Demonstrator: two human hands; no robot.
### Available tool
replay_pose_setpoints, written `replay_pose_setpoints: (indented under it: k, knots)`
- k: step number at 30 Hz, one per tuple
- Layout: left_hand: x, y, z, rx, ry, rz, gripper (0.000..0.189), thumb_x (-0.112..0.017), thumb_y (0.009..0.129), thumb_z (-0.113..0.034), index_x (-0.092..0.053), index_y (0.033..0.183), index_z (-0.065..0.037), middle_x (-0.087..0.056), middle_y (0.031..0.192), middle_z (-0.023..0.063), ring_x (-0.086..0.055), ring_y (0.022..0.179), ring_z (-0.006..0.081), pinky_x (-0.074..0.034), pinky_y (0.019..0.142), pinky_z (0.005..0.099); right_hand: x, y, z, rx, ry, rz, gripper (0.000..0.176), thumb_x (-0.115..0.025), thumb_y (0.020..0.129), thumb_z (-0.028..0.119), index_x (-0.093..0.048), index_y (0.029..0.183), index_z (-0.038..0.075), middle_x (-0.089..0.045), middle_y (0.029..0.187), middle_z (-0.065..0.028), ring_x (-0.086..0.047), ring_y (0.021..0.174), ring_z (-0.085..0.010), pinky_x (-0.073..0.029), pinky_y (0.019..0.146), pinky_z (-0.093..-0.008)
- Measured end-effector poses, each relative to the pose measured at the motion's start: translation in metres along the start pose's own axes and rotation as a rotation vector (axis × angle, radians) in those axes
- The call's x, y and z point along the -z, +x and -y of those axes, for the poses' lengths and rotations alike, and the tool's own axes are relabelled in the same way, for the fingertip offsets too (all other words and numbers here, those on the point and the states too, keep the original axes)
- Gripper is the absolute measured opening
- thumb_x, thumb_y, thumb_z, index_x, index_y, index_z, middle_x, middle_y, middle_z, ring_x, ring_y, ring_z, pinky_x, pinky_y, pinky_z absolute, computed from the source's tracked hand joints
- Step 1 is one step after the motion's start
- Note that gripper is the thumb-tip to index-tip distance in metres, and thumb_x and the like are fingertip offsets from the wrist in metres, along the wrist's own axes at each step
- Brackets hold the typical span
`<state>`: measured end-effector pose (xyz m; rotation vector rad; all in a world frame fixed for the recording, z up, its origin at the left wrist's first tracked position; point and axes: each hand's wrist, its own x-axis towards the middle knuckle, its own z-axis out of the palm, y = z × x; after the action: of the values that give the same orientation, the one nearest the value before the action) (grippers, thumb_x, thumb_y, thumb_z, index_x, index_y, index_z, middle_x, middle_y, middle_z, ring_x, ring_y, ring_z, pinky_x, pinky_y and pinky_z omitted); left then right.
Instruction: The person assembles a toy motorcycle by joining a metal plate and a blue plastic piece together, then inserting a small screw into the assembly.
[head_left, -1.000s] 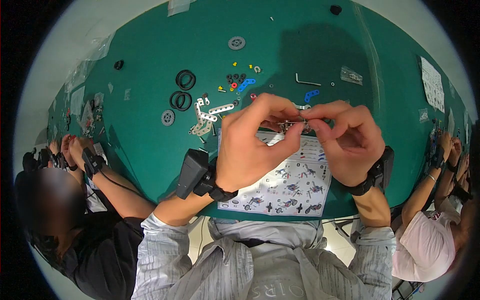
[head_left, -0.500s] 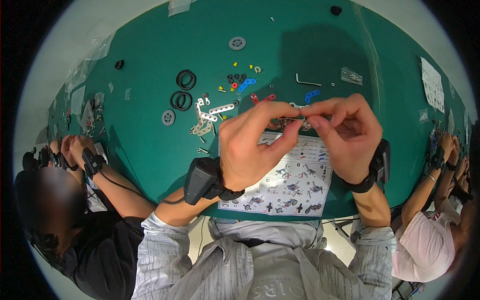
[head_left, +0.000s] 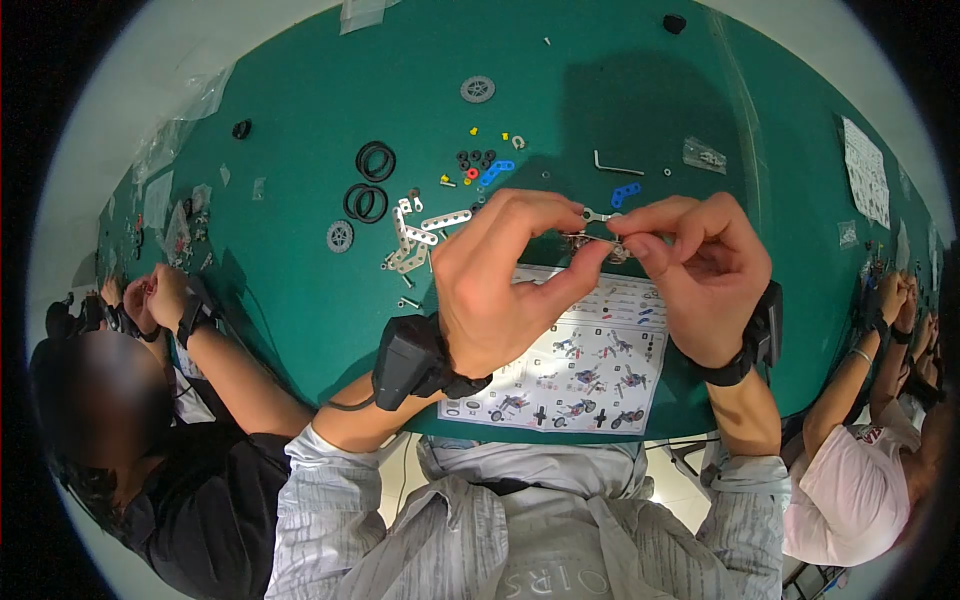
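My left hand (head_left: 515, 275) and my right hand (head_left: 705, 275) meet above the instruction sheet (head_left: 555, 385). Between their fingertips is a small silver metal assembly (head_left: 590, 240), mostly covered by the fingers. A metal link with a rounded end (head_left: 596, 216) shows at its far side. My left thumb and index finger pinch the assembly from the left. On the other side, my right thumb and index finger close on its right end. Just beyond my right hand lies a blue bent strip (head_left: 626, 194).
Left of my hands are perforated silver strips (head_left: 412, 238), screws (head_left: 409, 302) and black rubber tyres (head_left: 366, 202). Farther back lie grey wheels (head_left: 478, 89), another blue strip (head_left: 497, 172), a hex key (head_left: 618, 166) and a small plastic bag (head_left: 705, 155). Co-workers sit on both sides.
The rounded link now shows more clearly above my fingertips. Red pieces visible beyond my left hand earlier no longer show. Both hands keep their pinch, with my right hand slightly shifted right.
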<state>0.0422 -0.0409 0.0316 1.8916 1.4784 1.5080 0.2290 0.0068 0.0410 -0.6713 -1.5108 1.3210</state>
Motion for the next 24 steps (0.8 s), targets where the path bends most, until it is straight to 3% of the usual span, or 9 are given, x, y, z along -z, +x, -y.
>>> replay_pose_setpoints:
  k: [12,15,24]
  knots:
    - [0.0004,0.0,0.0003,-0.055,0.028,-0.002,0.028,-0.083,0.071,0.004,-0.067,0.094,-0.001,-0.071,0.088,0.0105,-0.067,0.073,0.0163,-0.054,0.064,0.0272,0.0017,0.0024,0.0008,-0.056,0.053,0.057,0.027,-0.068,0.084,-0.014,-0.048,0.091,0.002,-0.07,0.102,-0.0217,-0.07,0.103,-0.0237,-0.055,0.091,-0.033]
    - [-0.0003,0.0029,-0.0024,-0.033,0.029,-0.044,0.028,-0.083,0.071,0.001,-0.066,0.093,-0.003,-0.068,0.085,0.0087,-0.067,0.068,0.0195,-0.054,0.059,0.0291,0.0014,0.0059,0.0029,-0.023,0.062,0.129,0.031,-0.069,0.082,-0.015,-0.048,0.096,0.003,-0.069,0.108,-0.0228,-0.068,0.108,-0.0246,-0.054,0.094,-0.0345]
    - [-0.0008,0.0018,-0.0003,0.037,-0.069,-0.041,0.024,-0.08,0.072,0.006,-0.067,0.09,0.0,-0.068,0.085,0.007,-0.063,0.07,0.0131,-0.05,0.063,0.0249,0.0049,0.0045,-0.0064,-0.027,0.053,0.138,0.034,-0.069,0.08,-0.016,-0.048,0.098,0.002,-0.067,0.113,-0.0238,-0.067,0.111,-0.0255,-0.054,0.096,-0.0356]
